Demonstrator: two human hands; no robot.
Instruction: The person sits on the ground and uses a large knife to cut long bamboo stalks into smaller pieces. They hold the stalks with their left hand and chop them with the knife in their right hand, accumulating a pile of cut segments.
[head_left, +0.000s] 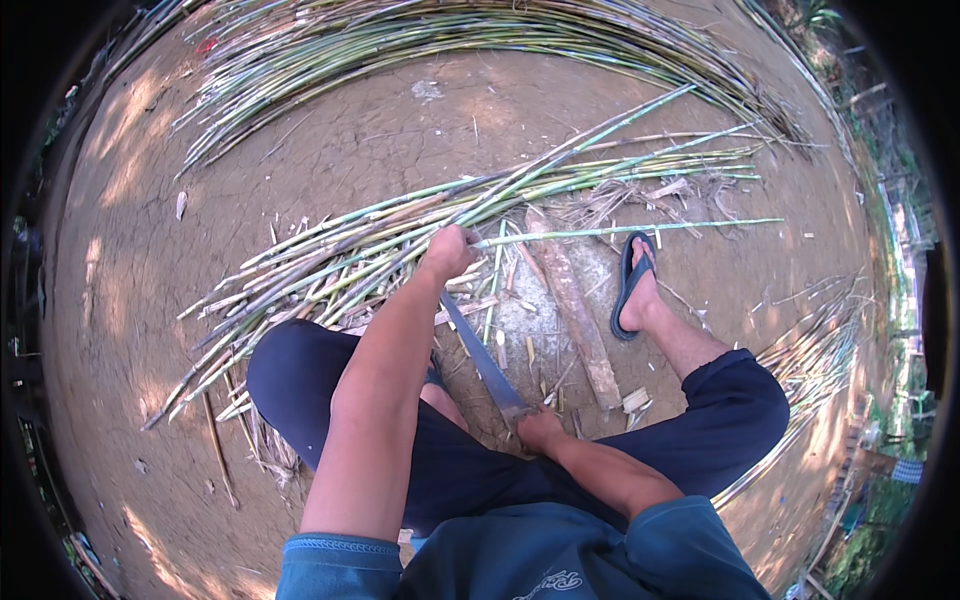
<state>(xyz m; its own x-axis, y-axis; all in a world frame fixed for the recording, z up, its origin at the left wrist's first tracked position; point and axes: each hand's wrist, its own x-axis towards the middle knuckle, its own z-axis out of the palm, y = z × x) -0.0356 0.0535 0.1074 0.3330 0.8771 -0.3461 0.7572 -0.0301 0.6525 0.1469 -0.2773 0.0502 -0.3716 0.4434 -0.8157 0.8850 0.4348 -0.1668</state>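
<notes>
My left hand [452, 252] is closed around one end of a thin green bamboo pole [620, 231], which reaches away to the right, over the end of a rough wooden plank [575, 310]. My right hand [541, 430], low and near my lap, grips the handle of a handsaw [485, 365]. Its long grey blade tapers as it points up and left toward my left forearm; the teeth are too small to make out. Beyond and left of my left hand lies a loose pile of bamboo poles [350, 235], with short cut pieces [320, 285] among them.
A large stack of long bamboo poles [480, 35] stretches across the far side. More thin stalks [815, 350] lie at the right. Dry husks [670, 195] and offcuts [635, 401] litter the cracked earth. My sandalled foot [632, 290] is right of the plank.
</notes>
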